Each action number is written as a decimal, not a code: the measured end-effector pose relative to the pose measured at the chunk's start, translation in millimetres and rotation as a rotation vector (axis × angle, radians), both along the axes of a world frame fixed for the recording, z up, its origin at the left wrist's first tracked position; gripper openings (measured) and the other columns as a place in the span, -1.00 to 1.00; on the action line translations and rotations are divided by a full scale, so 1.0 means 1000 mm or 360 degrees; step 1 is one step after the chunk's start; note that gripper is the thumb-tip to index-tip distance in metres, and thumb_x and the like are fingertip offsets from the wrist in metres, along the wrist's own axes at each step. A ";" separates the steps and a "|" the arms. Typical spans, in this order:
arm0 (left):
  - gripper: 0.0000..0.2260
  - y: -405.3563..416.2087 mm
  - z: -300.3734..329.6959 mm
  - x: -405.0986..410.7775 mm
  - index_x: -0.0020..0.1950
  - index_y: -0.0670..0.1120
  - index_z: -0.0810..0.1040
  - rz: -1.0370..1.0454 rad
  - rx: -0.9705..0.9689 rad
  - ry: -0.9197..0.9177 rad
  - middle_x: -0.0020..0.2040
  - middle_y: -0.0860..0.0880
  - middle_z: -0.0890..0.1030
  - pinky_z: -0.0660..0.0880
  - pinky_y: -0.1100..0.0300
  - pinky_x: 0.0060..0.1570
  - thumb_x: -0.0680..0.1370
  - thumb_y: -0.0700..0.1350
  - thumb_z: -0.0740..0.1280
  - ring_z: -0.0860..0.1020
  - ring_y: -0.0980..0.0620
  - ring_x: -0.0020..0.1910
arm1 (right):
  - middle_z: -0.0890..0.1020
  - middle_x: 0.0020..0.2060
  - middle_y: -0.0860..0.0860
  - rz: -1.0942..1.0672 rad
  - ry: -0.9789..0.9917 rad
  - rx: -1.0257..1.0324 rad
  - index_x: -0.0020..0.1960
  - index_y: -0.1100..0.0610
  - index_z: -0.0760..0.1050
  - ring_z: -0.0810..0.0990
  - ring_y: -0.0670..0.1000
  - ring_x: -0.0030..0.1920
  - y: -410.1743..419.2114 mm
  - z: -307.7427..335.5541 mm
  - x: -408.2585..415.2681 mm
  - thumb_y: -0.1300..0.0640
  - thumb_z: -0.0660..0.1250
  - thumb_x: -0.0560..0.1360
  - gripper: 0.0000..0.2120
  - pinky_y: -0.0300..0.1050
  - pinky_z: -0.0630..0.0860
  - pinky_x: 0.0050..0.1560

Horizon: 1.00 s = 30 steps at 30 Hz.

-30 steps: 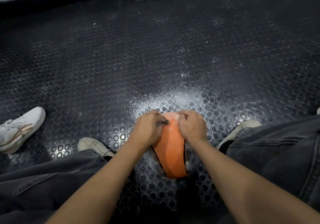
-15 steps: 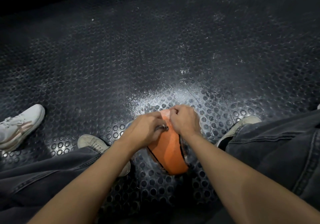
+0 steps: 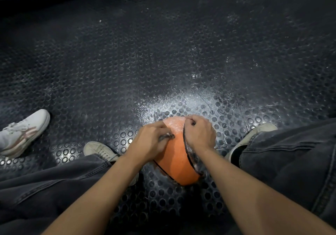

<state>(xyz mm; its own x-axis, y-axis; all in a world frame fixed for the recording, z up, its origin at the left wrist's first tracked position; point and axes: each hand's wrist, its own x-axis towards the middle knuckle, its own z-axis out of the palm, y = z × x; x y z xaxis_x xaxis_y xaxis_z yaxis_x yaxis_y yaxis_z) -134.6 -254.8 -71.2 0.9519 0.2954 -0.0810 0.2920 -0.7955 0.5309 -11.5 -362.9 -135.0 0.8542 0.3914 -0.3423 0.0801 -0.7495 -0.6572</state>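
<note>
Orange ball (image 3: 174, 154), lower centre: judged light, slippery. Left hand (image 3: 151, 140) pinching grey scrap (image 3: 166, 136); right hand (image 3: 199, 134) gripping loose skin (image 3: 189, 151), best purchase.

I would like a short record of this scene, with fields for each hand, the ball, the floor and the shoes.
left hand: grips a small grey piece, held against the top of the ball
right hand: fingers curled on the ball's upper right side
ball: orange, black seams, on the floor between the person's feet; pale dusty patch on top
floor: black studded rubber; white dust beyond the ball
shoes: pale left shoe, pale right shoe; white striped shoe far left
</note>
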 end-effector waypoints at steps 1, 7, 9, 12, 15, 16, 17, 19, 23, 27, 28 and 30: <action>-0.88 -0.002 0.003 -0.002 0.02 -0.08 0.68 -0.0093 -0.0044 0.0050 -0.07 0.05 0.61 0.51 0.32 -0.14 0.53 -0.15 0.37 0.55 0.13 -0.19 | 0.64 -0.09 -0.13 0.0009 -0.0002 0.0011 0.07 -0.07 0.63 0.54 -0.05 -0.16 0.000 -0.001 0.000 0.00 0.18 0.61 -0.76 0.03 0.54 0.10; -0.85 0.005 -0.006 0.007 0.04 -0.09 0.67 0.0227 0.0098 0.0062 -0.04 0.04 0.57 0.46 0.29 -0.08 0.58 -0.14 0.31 0.51 0.10 -0.16 | 0.59 -0.10 -0.17 0.0112 0.0006 0.0041 0.11 -0.07 0.61 0.47 -0.08 -0.22 0.002 -0.002 -0.002 0.00 0.20 0.63 -0.78 -0.01 0.50 0.02; -0.87 0.001 0.000 -0.005 0.03 -0.06 0.68 0.0037 0.0008 0.0055 -0.06 0.07 0.57 0.45 0.38 -0.13 0.55 -0.16 0.35 0.52 0.14 -0.18 | 0.60 -0.04 -0.16 0.0121 0.0004 0.0028 0.09 -0.09 0.61 0.52 -0.05 -0.16 0.004 -0.002 -0.003 0.00 0.19 0.62 -0.78 0.08 0.55 0.12; -0.88 -0.001 0.005 -0.005 0.00 -0.05 0.68 -0.0207 -0.0042 0.0098 -0.08 0.07 0.58 0.52 0.28 -0.17 0.55 -0.12 0.35 0.54 0.14 -0.20 | 0.66 0.00 -0.14 0.0163 0.0017 0.0082 0.05 -0.10 0.62 0.51 -0.07 -0.22 0.004 -0.003 0.001 0.00 0.19 0.60 -0.78 0.05 0.53 0.04; -0.86 0.003 -0.003 0.013 0.03 -0.08 0.67 0.0135 0.0045 0.0039 -0.07 0.05 0.57 0.50 0.24 -0.10 0.57 -0.14 0.32 0.51 0.12 -0.18 | 0.65 0.01 -0.12 0.0182 0.0003 0.0097 0.08 -0.10 0.61 0.46 -0.08 -0.21 0.003 -0.004 -0.001 0.01 0.20 0.61 -0.79 0.07 0.49 0.00; -0.85 0.003 -0.005 0.013 0.03 -0.09 0.68 0.0189 0.0058 0.0037 -0.06 0.04 0.58 0.49 0.24 -0.08 0.57 -0.14 0.32 0.51 0.11 -0.17 | 0.62 0.01 -0.13 0.0185 -0.0008 0.0076 0.09 -0.10 0.61 0.47 -0.07 -0.17 0.003 -0.001 -0.003 0.01 0.20 0.61 -0.79 0.08 0.51 0.05; -0.85 0.003 -0.004 0.010 0.03 -0.09 0.68 0.0152 0.0063 0.0050 -0.06 0.04 0.58 0.46 0.27 -0.09 0.56 -0.13 0.33 0.51 0.11 -0.17 | 0.59 0.00 -0.14 0.0199 -0.0019 0.0048 0.09 -0.10 0.60 0.50 -0.05 -0.12 0.003 0.001 -0.005 0.00 0.20 0.61 -0.80 0.09 0.53 0.09; -0.85 0.000 0.003 0.000 0.03 -0.06 0.68 -0.0059 0.0001 0.0113 -0.07 0.06 0.58 0.45 0.31 -0.14 0.56 -0.11 0.34 0.52 0.12 -0.18 | 0.53 -0.05 -0.15 0.0234 -0.0029 0.0009 0.07 -0.09 0.60 0.54 -0.02 -0.03 0.003 0.006 -0.005 0.00 0.19 0.61 -0.79 0.12 0.53 0.14; -0.87 0.004 0.004 0.011 0.00 -0.05 0.68 -0.0120 0.0061 0.0124 -0.09 0.04 0.58 0.54 0.09 -0.12 0.54 -0.13 0.35 0.55 0.04 -0.19 | 0.56 -0.03 -0.12 0.0296 -0.0041 0.0030 0.09 -0.07 0.62 0.55 -0.01 -0.02 0.002 0.011 -0.003 0.03 0.19 0.61 -0.77 0.11 0.50 0.14; -0.86 0.003 0.002 0.010 0.00 -0.06 0.69 -0.0027 0.0045 0.0093 -0.09 0.04 0.58 0.52 0.16 -0.12 0.55 -0.12 0.34 0.55 0.06 -0.18 | 0.51 -0.06 -0.12 0.0263 -0.0062 -0.0005 0.09 -0.06 0.61 0.51 -0.01 0.03 0.001 0.013 -0.006 0.03 0.17 0.62 -0.77 0.05 0.41 0.22; -0.86 0.001 0.005 0.003 0.00 -0.04 0.69 -0.0114 -0.0002 0.0114 -0.09 0.05 0.58 0.50 0.22 -0.15 0.55 -0.11 0.34 0.55 0.09 -0.20 | 0.54 -0.04 -0.12 0.0266 -0.0067 -0.0018 0.09 -0.06 0.61 0.50 -0.01 0.06 0.001 0.013 -0.005 0.03 0.16 0.62 -0.77 0.00 0.36 0.22; -0.86 -0.005 0.012 -0.004 -0.02 -0.02 0.69 -0.0261 -0.0053 0.0170 -0.10 0.06 0.59 0.51 0.22 -0.20 0.54 -0.08 0.33 0.56 0.08 -0.23 | 0.58 -0.01 -0.10 0.0284 -0.0059 -0.0021 0.07 -0.05 0.60 0.51 -0.01 0.06 0.000 0.012 -0.002 0.03 0.16 0.63 -0.77 -0.02 0.30 0.20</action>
